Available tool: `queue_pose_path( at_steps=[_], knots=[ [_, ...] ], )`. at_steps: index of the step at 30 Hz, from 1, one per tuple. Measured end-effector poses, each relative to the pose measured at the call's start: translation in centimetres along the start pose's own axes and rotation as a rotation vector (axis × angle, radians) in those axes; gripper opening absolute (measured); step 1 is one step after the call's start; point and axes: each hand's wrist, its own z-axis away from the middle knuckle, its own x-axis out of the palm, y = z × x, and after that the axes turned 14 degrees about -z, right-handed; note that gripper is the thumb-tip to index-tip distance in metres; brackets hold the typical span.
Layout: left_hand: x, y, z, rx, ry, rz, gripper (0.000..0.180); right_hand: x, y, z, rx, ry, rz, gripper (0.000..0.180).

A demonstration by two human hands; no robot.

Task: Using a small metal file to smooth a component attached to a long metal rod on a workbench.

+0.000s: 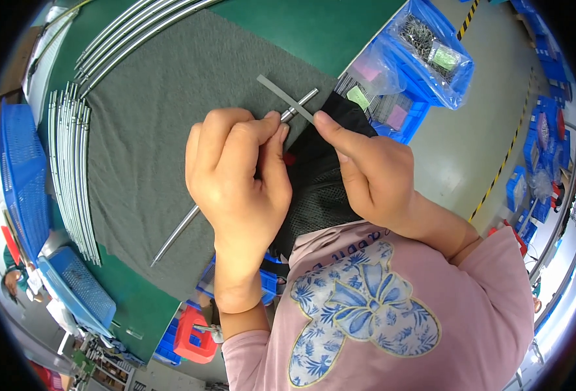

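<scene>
My left hand (239, 169) is closed around a slim shiny metal rod (176, 234), its thumb and forefinger pinched near the rod's upper end. The rod lies at a slant over the grey cloth, running from lower left to upper right, with a stepped tip beyond my fingers. Between the thumb and fingers of my right hand (373, 169) is a thin flat grey strip (276, 90). It crosses the rod near that tip and appears to touch it. My left palm hides the rod's middle.
Grey cloth (138, 150) covers much of the green table (272, 26). Metal rods (70, 176) lie along its left, with more rods (144, 29) at the far side. A blue bin (454, 91) of small metal parts stands at right; blue baskets (76, 283) sit left.
</scene>
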Motion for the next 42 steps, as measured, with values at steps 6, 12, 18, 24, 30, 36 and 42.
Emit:
queue_pose_path(
  at_steps=[6, 12, 18, 24, 30, 36, 42],
  knots=[
    [0.5, -0.1, -0.1, 0.025, 0.05, 0.021, 0.016, -1.2, -0.4, 1.0, -0.131, -0.129, 0.266, 0.051],
    [0.4, -0.2, -0.1, 0.047, 0.054, 0.037, 0.016, -0.3, -0.8, -1.1, -0.24, -0.097, 0.326, 0.056],
    [0.4, -0.3, -0.1, 0.064, 0.072, 0.035, 0.016, -3.9, -4.0, -1.7, -0.135, -0.364, 0.463, 0.059],
    [0.5, -0.1, -0.2, 0.012, 0.063, 0.046, 0.014, -3.8, -3.5, -0.8, -0.115, -0.437, 0.521, 0.061],
    [0.4, -0.2, -0.2, 0.051, 0.053, 0.034, 0.014, -1.1, -2.2, -1.5, -0.19, -0.242, 0.45, 0.058],
    [0.4, -0.1, -0.2, 0.052, 0.051, 0.028, 0.014, -1.5, -0.8, -1.0, -0.214, -0.274, 0.343, 0.058],
    [0.4, -0.3, -0.1, 0.036, 0.056, 0.053, 0.013, -0.6, 2.2, 1.9, -0.293, -0.126, 0.332, 0.054]
  ],
)
